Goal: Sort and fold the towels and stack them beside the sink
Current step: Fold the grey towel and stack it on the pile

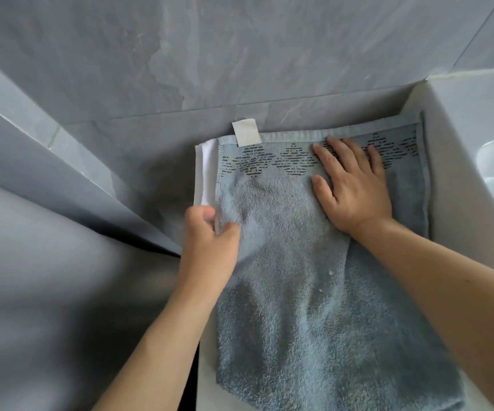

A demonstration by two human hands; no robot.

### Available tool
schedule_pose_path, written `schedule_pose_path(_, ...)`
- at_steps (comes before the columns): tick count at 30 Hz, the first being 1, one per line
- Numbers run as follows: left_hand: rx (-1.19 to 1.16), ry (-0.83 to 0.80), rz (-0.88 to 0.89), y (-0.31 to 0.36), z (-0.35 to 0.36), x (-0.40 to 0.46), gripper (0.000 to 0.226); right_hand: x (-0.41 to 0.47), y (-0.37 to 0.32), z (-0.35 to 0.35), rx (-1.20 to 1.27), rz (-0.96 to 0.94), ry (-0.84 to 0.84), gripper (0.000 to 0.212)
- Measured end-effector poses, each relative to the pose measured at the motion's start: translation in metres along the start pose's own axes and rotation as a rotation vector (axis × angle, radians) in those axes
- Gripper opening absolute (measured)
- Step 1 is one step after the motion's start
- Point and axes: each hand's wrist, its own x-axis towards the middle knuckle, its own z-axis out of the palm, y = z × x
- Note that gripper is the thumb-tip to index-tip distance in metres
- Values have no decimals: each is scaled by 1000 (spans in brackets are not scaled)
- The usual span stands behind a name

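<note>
Blue towel (pixel 299 292) lies flat just left of the sink (pixel 477 161), its long axis running from the tiled wall (pixel 239 69) toward the person, patterned border and white tag (pixel 246 132) at the wall end. A white towel (pixel 205 173) peeks out beneath its left edge. Right hand (pixel 355 188) presses flat near the border, fingers spread. Left hand (pixel 210 235) pinches the left edge, fingers curled. Looks like mid-fold: next, likely carry that edge across toward the sink, corners matched.
</note>
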Motion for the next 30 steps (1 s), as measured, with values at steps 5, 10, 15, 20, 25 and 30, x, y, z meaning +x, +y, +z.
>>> schedule_pose_path(5, -399, -201, -326, -21, -10, -8, 23, 0, 2, 0, 8, 3, -8, 61)
schedule_pose_path(10, -217, -187, -254, -40, -11, -11, 26, 1, 0, 1, -1, 4, -11, 61)
schedule_pose_path(15, 314, -10, 141, -59, 7, -30, 30, 3, 1, -2, -7, 28, -76, 61)
schedule_pose_path(20, 403, 47, 243, -59, 17, -31, 26, -26, -13, -29, 171, 51, 20, 54)
schedule_pose_path(25, 403, 46, 208, -56, 15, -31, 27, -140, -29, -49, 191, -126, 15, 40)
schedule_pose_path(30, 74, -161, -51, -48, -3, -33, 30, -156, -7, -33, 86, -46, -386, 58)
